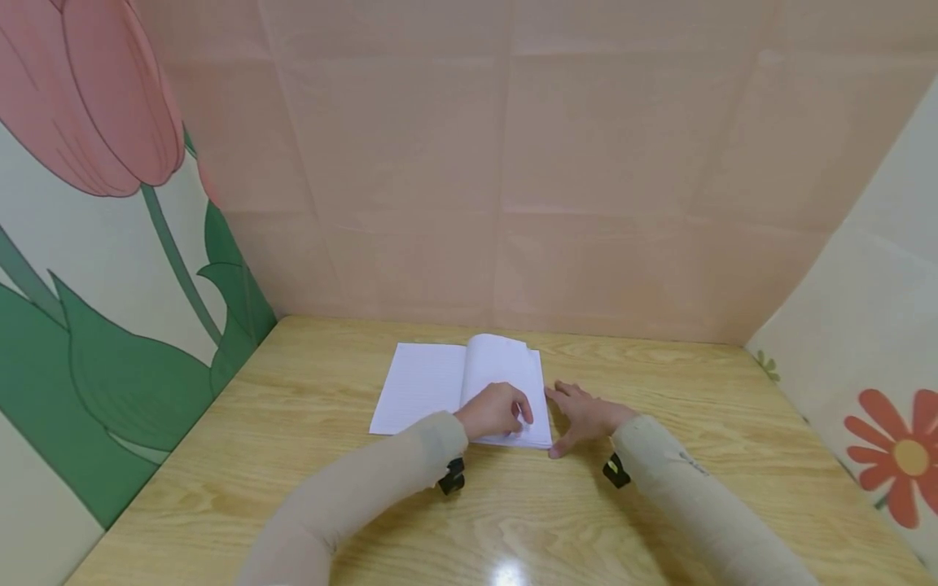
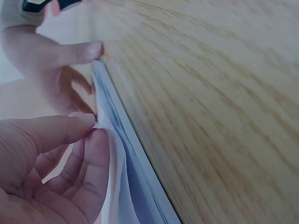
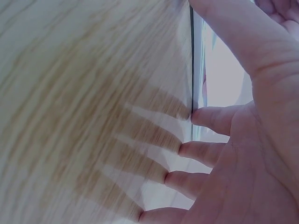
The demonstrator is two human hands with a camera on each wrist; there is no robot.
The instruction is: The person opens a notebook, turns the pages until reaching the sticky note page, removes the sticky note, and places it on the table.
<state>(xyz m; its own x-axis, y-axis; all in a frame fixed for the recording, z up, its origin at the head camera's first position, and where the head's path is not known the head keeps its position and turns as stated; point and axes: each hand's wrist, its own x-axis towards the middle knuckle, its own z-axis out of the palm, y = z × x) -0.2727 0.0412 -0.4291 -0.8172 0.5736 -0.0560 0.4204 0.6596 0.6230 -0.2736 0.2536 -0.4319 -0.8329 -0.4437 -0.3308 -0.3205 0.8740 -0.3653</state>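
on the table (image 1: pixel 733 439), open notebook (image 1: pixel 419 387): left hand (image 1: pixel 498 408) pinches a page (image 1: pixel 494 362); right hand (image 1: pixel 589 413), fingers spread, touches the notebook's edge.

A white notebook (image 1: pixel 418 387) lay open, its left half flat and faintly ruled, to the left of the left hand (image 1: pixel 498 409). On the right half, a page (image 1: pixel 494 354) was pinched between that hand's thumb and finger and bowed upward, its curved far edge beyond the hand. The flat stack of sheets (image 1: pixel 542 407) beneath lay just left of the right hand (image 1: pixel 586 415), whose thumb touched its near corner, the other fingers spread along its right edge.
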